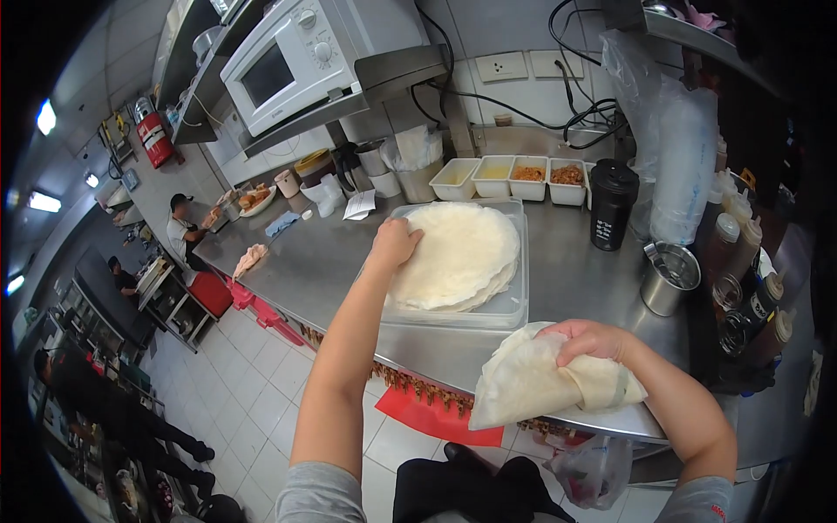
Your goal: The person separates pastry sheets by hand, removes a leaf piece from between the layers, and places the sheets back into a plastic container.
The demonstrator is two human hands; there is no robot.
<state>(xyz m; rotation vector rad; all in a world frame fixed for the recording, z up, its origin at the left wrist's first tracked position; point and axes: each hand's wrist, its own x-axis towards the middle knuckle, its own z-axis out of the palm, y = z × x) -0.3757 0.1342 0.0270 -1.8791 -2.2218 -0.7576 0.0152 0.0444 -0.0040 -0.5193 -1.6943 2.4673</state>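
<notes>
A stack of thin, pale round wrappers (462,253) lies in a shallow clear plastic tray (520,301) on the steel counter. At the stack's left edge, my left hand (398,242) is closed with the thumb on top; the undersides of its fingers are hidden. My right hand (595,340) grips a folded bundle of similar wrappers (523,383) over the counter's front edge, thumb and fingers pinching its top. The bundle hangs half-folded, with several layers showing along its edge.
Behind the tray stand small white food containers (527,179). A black lidded cup (613,205), a metal cup (670,277) and sauce bottles (741,244) are to the right. A microwave (292,65) sits above. Other people (113,401) work at left.
</notes>
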